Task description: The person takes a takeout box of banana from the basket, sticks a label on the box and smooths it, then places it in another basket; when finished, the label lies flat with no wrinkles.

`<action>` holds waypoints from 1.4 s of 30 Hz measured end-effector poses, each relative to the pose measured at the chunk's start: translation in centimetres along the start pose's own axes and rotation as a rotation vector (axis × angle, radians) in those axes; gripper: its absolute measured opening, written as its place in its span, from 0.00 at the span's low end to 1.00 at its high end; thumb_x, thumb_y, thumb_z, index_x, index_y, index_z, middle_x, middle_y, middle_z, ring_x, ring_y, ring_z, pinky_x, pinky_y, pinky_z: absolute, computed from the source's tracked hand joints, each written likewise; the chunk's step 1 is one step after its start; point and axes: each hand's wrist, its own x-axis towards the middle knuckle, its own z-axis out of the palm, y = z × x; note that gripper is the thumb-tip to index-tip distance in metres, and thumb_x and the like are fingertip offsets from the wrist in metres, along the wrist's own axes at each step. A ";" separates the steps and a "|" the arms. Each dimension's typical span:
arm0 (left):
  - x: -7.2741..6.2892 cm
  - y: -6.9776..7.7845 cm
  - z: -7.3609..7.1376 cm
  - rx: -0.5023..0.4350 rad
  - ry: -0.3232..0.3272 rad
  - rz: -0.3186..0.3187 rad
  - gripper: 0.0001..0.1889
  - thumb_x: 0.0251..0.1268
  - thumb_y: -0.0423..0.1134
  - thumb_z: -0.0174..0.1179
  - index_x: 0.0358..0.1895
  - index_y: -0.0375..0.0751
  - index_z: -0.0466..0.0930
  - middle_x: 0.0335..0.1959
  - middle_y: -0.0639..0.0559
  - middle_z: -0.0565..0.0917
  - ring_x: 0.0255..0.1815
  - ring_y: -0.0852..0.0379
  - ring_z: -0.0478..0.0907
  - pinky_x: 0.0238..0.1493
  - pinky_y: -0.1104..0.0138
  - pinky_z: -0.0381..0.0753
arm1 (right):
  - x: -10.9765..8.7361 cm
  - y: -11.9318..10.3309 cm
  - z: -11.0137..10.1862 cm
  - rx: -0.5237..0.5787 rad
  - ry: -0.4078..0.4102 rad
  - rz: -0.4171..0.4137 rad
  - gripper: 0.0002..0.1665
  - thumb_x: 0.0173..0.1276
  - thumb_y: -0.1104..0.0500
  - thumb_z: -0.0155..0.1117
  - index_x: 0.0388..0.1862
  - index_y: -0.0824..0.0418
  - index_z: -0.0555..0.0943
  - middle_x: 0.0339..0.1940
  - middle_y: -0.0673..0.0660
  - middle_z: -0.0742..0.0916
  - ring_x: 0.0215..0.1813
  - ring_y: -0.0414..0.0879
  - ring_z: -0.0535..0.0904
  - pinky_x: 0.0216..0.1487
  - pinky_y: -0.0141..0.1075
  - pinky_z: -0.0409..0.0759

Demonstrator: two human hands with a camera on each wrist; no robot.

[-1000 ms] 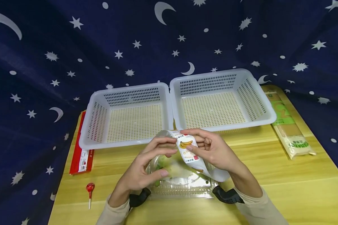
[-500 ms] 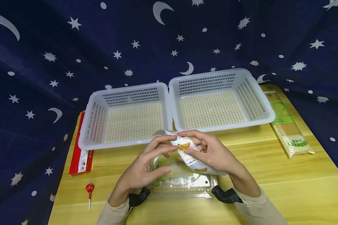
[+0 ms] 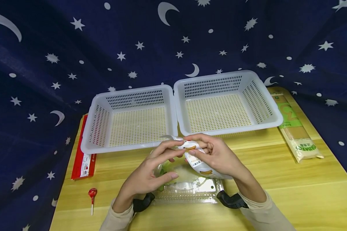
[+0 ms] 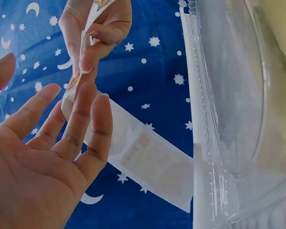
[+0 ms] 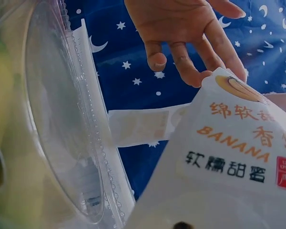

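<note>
Two hands meet over one label strip (image 3: 197, 162), white with printed bananas. The right hand (image 3: 219, 157) pinches it between thumb and fingers; the left hand (image 3: 146, 175) stays loosely spread, its thumb well apart, with only the tips of its longer fingers touching the strip's edge. What has changed in the last second is small: the left fingertips have come in closer to the right thumb, the strip has bent over so that its upper banana print shows narrower, and the tail below the right hand is drawn up a little. For the work, this suggests a fine fingering of the strip's edge — whether any label has lifted from its backing, I cannot tell. Directly beneath both hands sits a clear plastic container (image 3: 188, 196), partly hidden by them, something green and pale yellow showing through; it has not visibly shifted. Out to the left of the left hand lies a lollipop (image 3: 92, 193), and farther that way a red packet (image 3: 83, 163). Beyond the fingertips stand two white baskets, the left basket (image 3: 127, 148) and the right basket (image 3: 231, 130) — and off past the right hand lies a green-banded packet (image 3: 299, 138).
</note>
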 end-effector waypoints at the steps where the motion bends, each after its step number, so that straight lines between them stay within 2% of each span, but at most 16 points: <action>1: 0.0 0.0 0.0 -0.003 0.000 0.002 0.29 0.65 0.30 0.61 0.69 0.36 0.67 0.72 0.42 0.62 0.63 0.47 0.73 0.53 0.60 0.81 | 0.0 0.0 0.0 -0.002 0.001 0.001 0.22 0.70 0.64 0.62 0.62 0.63 0.75 0.15 0.49 0.77 0.12 0.34 0.59 0.09 0.27 0.57; 4: 0.1 -0.1 0.1 -0.016 0.002 0.027 0.29 0.65 0.31 0.61 0.69 0.35 0.67 0.70 0.41 0.65 0.61 0.48 0.72 0.52 0.61 0.81 | 0.0 0.1 -0.1 -0.014 0.005 -0.003 0.22 0.70 0.64 0.62 0.62 0.63 0.75 0.16 0.50 0.79 0.13 0.33 0.59 0.09 0.26 0.57; 8: 0.2 -0.2 0.1 -0.037 0.002 0.043 0.30 0.65 0.31 0.61 0.70 0.34 0.66 0.67 0.40 0.67 0.57 0.50 0.73 0.50 0.62 0.81 | 0.0 0.1 0.0 -0.025 0.001 -0.020 0.22 0.70 0.64 0.62 0.63 0.62 0.75 0.14 0.47 0.74 0.13 0.33 0.59 0.10 0.26 0.58; 13: 0.2 -0.2 0.1 -0.036 -0.002 0.036 0.31 0.64 0.29 0.61 0.71 0.33 0.65 0.67 0.40 0.66 0.54 0.51 0.76 0.49 0.62 0.81 | 0.0 0.1 0.0 -0.031 0.001 -0.026 0.23 0.69 0.64 0.63 0.63 0.61 0.75 0.13 0.45 0.69 0.14 0.33 0.60 0.10 0.26 0.59; 19: 0.2 -0.2 0.1 -0.044 0.002 0.034 0.29 0.69 0.35 0.59 0.71 0.33 0.64 0.67 0.40 0.66 0.54 0.52 0.76 0.48 0.61 0.81 | 0.0 0.1 0.0 -0.042 -0.001 -0.024 0.24 0.69 0.64 0.64 0.64 0.59 0.75 0.11 0.43 0.65 0.13 0.33 0.57 0.09 0.25 0.56; 24: 0.3 -0.3 0.1 -0.042 0.021 0.064 0.29 0.66 0.33 0.61 0.70 0.32 0.66 0.66 0.39 0.67 0.53 0.49 0.76 0.48 0.63 0.81 | -0.1 0.0 -0.1 -0.025 -0.015 -0.014 0.25 0.68 0.64 0.64 0.64 0.60 0.74 0.10 0.44 0.66 0.12 0.33 0.56 0.09 0.25 0.56; 25: 0.3 -0.3 0.1 -0.043 0.030 0.072 0.29 0.66 0.32 0.61 0.70 0.32 0.66 0.65 0.39 0.68 0.52 0.49 0.76 0.48 0.63 0.81 | -0.1 0.0 -0.1 -0.014 -0.021 -0.017 0.26 0.68 0.64 0.64 0.64 0.60 0.73 0.11 0.45 0.69 0.12 0.33 0.57 0.09 0.25 0.57; 28: 0.3 -0.4 0.0 -0.049 0.061 0.094 0.28 0.66 0.33 0.61 0.69 0.32 0.67 0.64 0.38 0.69 0.52 0.48 0.74 0.47 0.62 0.82 | 0.0 0.1 -0.2 0.021 -0.044 -0.029 0.27 0.68 0.65 0.64 0.65 0.63 0.72 0.21 0.50 0.82 0.13 0.33 0.64 0.11 0.25 0.64; 31: 0.4 -0.4 -0.1 -0.072 0.095 0.107 0.26 0.69 0.37 0.60 0.68 0.32 0.69 0.63 0.38 0.70 0.55 0.48 0.73 0.48 0.61 0.81 | 0.0 0.1 -0.4 0.055 -0.075 -0.058 0.29 0.67 0.67 0.64 0.66 0.65 0.70 0.40 0.59 0.88 0.17 0.35 0.74 0.17 0.28 0.74; 36: 0.4 -0.3 -0.2 -0.130 0.156 0.136 0.25 0.71 0.40 0.58 0.66 0.30 0.71 0.62 0.36 0.72 0.57 0.47 0.72 0.54 0.60 0.78 | 0.1 0.2 -0.9 0.130 -0.111 -0.066 0.33 0.65 0.70 0.65 0.68 0.67 0.66 0.54 0.69 0.84 0.30 0.47 0.87 0.28 0.38 0.86; 39: 0.3 -0.3 -0.3 -0.183 0.195 0.160 0.25 0.71 0.41 0.57 0.65 0.29 0.71 0.61 0.37 0.72 0.55 0.47 0.73 0.56 0.60 0.78 | 0.1 0.3 -1.1 0.146 -0.109 -0.043 0.35 0.63 0.70 0.67 0.68 0.66 0.66 0.59 0.71 0.81 0.36 0.51 0.88 0.34 0.43 0.87; 42: 0.3 -0.3 -0.5 -0.243 0.232 0.194 0.25 0.71 0.41 0.58 0.64 0.28 0.71 0.62 0.39 0.72 0.56 0.48 0.73 0.57 0.60 0.79 | 0.1 0.4 -1.3 0.125 -0.082 -0.031 0.37 0.61 0.70 0.69 0.67 0.66 0.66 0.62 0.71 0.78 0.37 0.51 0.88 0.37 0.45 0.87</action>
